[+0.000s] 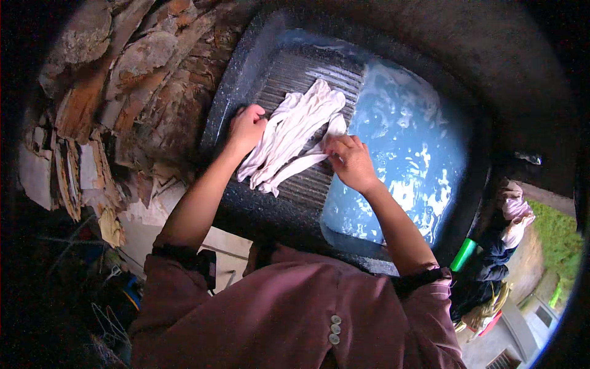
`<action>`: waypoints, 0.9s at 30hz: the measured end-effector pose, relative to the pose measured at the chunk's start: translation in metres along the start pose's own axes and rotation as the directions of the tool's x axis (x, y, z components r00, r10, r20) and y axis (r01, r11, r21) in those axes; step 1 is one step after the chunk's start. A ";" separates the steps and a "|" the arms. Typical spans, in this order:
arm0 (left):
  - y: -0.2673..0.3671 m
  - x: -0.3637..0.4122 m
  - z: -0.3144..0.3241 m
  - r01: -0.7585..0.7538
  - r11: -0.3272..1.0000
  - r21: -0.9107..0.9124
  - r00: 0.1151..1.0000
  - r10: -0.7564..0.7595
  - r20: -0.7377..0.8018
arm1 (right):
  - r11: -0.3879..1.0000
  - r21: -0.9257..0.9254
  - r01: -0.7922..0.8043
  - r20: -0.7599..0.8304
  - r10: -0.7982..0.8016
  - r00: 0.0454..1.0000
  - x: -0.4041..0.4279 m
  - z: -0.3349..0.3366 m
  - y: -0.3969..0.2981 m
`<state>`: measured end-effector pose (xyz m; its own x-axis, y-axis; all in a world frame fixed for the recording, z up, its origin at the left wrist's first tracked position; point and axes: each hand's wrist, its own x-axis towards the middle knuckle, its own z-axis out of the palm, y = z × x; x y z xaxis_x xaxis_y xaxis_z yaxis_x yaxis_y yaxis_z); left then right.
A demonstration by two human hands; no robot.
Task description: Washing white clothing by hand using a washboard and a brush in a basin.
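Note:
A wet white cloth garment (299, 129), bunched in long folds, lies on the ribbed washboard (306, 187) of a dark stone-like wash basin (221, 108). My right hand (351, 159) pinches a narrow strip of the garment at its right side, close to the water. With fingers curled, my left hand (248, 128) rests against the garment's left edge; whether any fabric is inside it is hidden. Cloudy blue, sudsy water (401, 152) fills the basin compartment right of the ribs.
Stacked split firewood and bark (143, 78) stand left of the basin. Along the right side hang or lie dark clothes (493, 263) and a pale pink cloth (516, 212). A green cylindrical object (463, 254) sits by the basin's right edge.

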<state>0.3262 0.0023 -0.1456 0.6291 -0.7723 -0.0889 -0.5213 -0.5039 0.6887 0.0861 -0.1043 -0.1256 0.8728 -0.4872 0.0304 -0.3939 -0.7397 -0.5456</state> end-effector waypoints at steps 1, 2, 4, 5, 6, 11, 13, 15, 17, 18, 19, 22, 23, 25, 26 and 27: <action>-0.004 -0.002 0.002 -0.026 0.998 0.061 1.000 0.027 -0.012 | 0.997 0.072 -0.004 -0.001 0.004 1.000 -0.002 -0.001 0.001; 0.001 -0.004 0.003 -0.025 0.998 0.061 1.000 0.025 -0.008 | 0.997 0.074 -0.007 0.001 0.007 1.000 -0.004 -0.002 0.005; 0.012 -0.013 0.006 -0.032 0.993 0.116 0.999 0.031 0.008 | 0.986 0.167 0.003 -0.040 0.004 0.999 -0.007 -0.002 0.009; 0.014 -0.017 0.009 -0.070 0.986 0.154 0.997 0.073 -0.011 | 0.986 0.165 -0.004 -0.054 0.013 0.998 -0.007 -0.004 0.006; 0.012 -0.018 0.009 -0.067 0.985 0.157 0.997 0.070 -0.010 | 0.986 0.169 -0.004 -0.052 0.013 0.999 -0.005 -0.005 0.005; 0.000 -0.005 -0.001 -0.058 0.996 0.068 0.994 0.052 0.096 | 0.968 0.249 -0.011 -0.123 0.043 0.992 0.024 0.002 0.008; 0.003 -0.002 -0.009 0.301 0.913 -0.276 0.934 -0.224 0.280 | 0.978 0.211 -0.010 -0.134 0.039 0.990 0.037 0.008 0.008; -0.013 -0.008 -0.009 0.183 0.948 -0.262 0.977 -0.145 0.158 | 0.984 0.177 0.001 -0.172 0.030 0.985 0.055 0.013 -0.009; 0.010 -0.016 -0.011 -0.067 0.998 0.020 0.997 0.068 -0.044 | 0.982 0.175 0.070 -0.179 -0.038 0.983 0.076 0.023 -0.015; 0.017 -0.022 -0.012 -0.150 0.987 0.053 0.987 0.153 -0.056 | 0.991 0.133 0.025 -0.158 -0.004 0.988 0.085 0.027 -0.023; 0.018 -0.028 -0.010 -0.200 0.976 0.088 0.980 0.198 0.027 | 0.991 0.132 0.027 -0.163 -0.005 0.987 0.094 0.032 -0.027; 0.014 -0.048 -0.004 -0.240 0.951 0.197 0.965 0.211 0.156 | 0.989 -0.149 0.000 -0.167 -0.025 0.986 0.112 0.045 -0.032; 0.016 -0.050 -0.002 -0.214 0.951 0.222 0.971 0.183 0.152 | 0.981 -0.194 -0.025 -0.098 0.006 0.995 0.116 0.046 -0.031; 0.018 -0.049 0.000 -0.191 0.950 0.246 0.976 0.159 0.146 | 0.972 -0.226 -0.055 0.004 0.057 0.998 0.124 0.041 -0.023; 0.011 -0.050 0.001 -0.227 0.933 0.278 0.970 0.193 0.147 | 0.975 -0.224 -0.008 -0.028 0.001 1.000 0.122 0.033 -0.025; 0.014 -0.048 0.002 -0.279 0.911 0.304 0.958 0.243 0.151 | 0.998 -0.060 0.019 -0.079 -0.023 0.997 0.123 0.031 -0.011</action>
<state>0.2877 0.0313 -0.1337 0.3891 -0.9208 -0.0266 -0.8257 -0.3614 0.4332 0.2065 -0.1422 -0.1417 0.8563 -0.5048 0.1091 -0.3942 -0.7754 -0.4933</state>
